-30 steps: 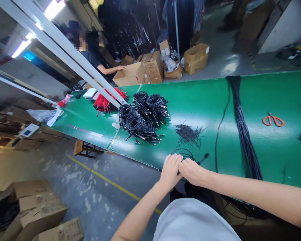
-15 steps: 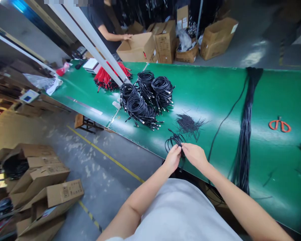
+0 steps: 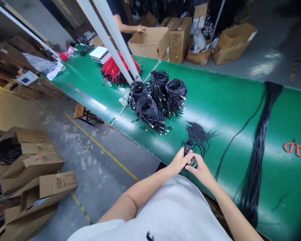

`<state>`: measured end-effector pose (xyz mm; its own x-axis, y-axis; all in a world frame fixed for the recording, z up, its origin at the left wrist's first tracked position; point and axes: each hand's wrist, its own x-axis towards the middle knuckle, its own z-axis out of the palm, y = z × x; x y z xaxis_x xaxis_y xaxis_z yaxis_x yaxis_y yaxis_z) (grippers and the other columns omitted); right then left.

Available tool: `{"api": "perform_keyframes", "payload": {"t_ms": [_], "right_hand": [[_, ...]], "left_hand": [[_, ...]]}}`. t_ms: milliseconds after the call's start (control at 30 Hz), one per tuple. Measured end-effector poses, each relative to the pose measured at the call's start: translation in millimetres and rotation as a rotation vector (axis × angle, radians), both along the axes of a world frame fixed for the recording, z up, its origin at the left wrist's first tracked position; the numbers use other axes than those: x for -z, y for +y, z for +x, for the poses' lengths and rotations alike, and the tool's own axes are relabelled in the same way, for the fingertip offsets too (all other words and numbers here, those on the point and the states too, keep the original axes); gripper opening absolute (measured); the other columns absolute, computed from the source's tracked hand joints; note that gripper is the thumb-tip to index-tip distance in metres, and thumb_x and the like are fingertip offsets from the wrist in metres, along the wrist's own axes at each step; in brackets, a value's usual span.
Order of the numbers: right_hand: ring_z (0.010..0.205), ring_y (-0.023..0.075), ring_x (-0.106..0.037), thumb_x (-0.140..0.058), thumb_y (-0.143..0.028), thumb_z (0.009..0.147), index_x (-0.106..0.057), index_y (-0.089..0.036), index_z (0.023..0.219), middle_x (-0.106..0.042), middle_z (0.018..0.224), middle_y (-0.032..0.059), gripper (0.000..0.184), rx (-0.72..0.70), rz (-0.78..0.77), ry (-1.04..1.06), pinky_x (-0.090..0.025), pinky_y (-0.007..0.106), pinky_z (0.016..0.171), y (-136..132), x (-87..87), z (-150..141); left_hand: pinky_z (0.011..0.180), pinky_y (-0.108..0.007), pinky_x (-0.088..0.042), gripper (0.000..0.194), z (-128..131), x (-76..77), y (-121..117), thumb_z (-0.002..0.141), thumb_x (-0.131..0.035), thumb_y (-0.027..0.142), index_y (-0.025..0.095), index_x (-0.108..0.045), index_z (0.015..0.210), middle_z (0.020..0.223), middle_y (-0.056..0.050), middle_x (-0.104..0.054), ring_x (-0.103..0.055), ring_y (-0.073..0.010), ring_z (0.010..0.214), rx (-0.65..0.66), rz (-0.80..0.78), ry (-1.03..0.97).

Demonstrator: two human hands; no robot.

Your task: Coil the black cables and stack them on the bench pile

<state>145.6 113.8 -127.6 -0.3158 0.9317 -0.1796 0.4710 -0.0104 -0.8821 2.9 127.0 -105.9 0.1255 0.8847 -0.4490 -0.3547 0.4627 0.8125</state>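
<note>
A small coil of black cable (image 3: pixel 189 144) is held at the near edge of the green table. My left hand (image 3: pixel 178 162) is closed around the left part of the coil. My right hand (image 3: pixel 201 170) curls its thumb and fingers around the coil's near side, touching the left fingers; part of the cable is hidden behind them. Just beyond the coil lies a loose pile of short, thin black ties (image 3: pixel 198 130). To the right, a long bundle of straight black cables (image 3: pixel 262 137) lies across the table, one strand apart from it.
Several coiled black cable bundles (image 3: pixel 150 108) lie left of my hands, beside a white post (image 3: pixel 120 40). Red cables (image 3: pixel 112 72) are heaped behind it. Orange-handled scissors (image 3: pixel 294 148) lie far right. Across the table a person's hand (image 3: pixel 141 28) touches an open carton (image 3: pixel 150 47).
My view has shifted, so the table things sit differently. The coil's loops now stand rounder above my hands, and my right hand has changed from a pinch to a wider curl around it.
</note>
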Motion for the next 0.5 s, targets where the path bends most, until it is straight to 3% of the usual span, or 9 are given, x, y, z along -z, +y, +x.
{"api": "perform_keyframes", "payload": {"t_ms": [100,167,233,300,400,500], "right_hand": [[0.099,0.0264,-0.063,-0.059,-0.035,0.087,-0.056,-0.019,0.109,-0.068,0.107,0.0114,0.027,-0.212,0.319,-0.132,-0.048,0.046,0.093,11.0,-3.0,-29.3],[0.089,0.0263,-0.064,-0.052,-0.028,0.092,-0.056,-0.016,0.106,-0.069,0.097,0.0126,0.019,-0.296,0.481,-0.269,-0.050,0.044,0.085,31.5,-9.8,-47.3],[0.079,0.0254,-0.062,-0.049,-0.025,0.093,-0.057,-0.014,0.101,-0.067,0.087,0.0124,0.015,-0.346,0.620,-0.441,-0.048,0.041,0.078,68.4,-23.0,-59.8],[0.075,0.0247,-0.059,-0.047,-0.024,0.094,-0.059,-0.013,0.095,-0.064,0.081,0.0114,0.016,-0.368,0.741,-0.617,-0.046,0.041,0.078,121.4,-43.5,-66.9],[0.085,0.0271,-0.059,-0.048,-0.026,0.095,-0.061,-0.011,0.100,-0.065,0.085,0.0131,0.021,-0.363,0.902,-0.765,-0.043,0.043,0.087,217.9,-80.3,-73.5],[0.099,0.0275,-0.058,-0.048,-0.026,0.094,-0.060,-0.009,0.113,-0.066,0.100,0.0163,0.027,-0.398,0.973,-0.872,-0.035,0.046,0.103,306.2,-100.7,-84.4]], "left_hand": [[0.046,-0.021,-0.025,0.043,-16.6,-15.1,18.7,0.078,-0.071,0.055,0.018,-0.049,0.079,0.050,0.012,-0.032,-0.028,-0.0037,0.043,-0.107,-0.034,-0.131],[0.046,-0.021,-0.026,0.044,-30.8,-26.3,37.0,0.079,-0.071,0.056,0.018,-0.050,0.079,0.049,0.012,-0.031,-0.028,-0.0036,0.042,-0.148,0.000,-0.158],[0.048,-0.022,-0.030,0.041,-45.3,-38.6,66.2,0.081,-0.071,0.053,0.018,-0.051,0.082,0.050,0.011,-0.034,-0.033,-0.0045,0.044,-0.166,0.097,-0.151],[0.053,-0.023,-0.037,0.035,-58.8,-51.6,110.7,0.085,-0.070,0.048,0.017,-0.054,0.085,0.053,0.009,-0.040,-0.041,-0.0057,0.048,-0.162,0.241,-0.127],[0.071,-0.025,-0.048,0.024,-78.8,-65.6,202.6,0.095,-0.058,0.041,0.016,-0.058,0.097,0.065,0.005,-0.051,-0.054,-0.0075,0.061,-0.171,0.443,-0.041],[0.090,-0.036,-0.051,0.030,-100.3,-60.6,296.1,0.105,-0.038,0.035,0.015,-0.055,0.119,0.088,-0.001,-0.062,-0.066,-0.0125,0.089,-0.166,0.483,0.180]]}}
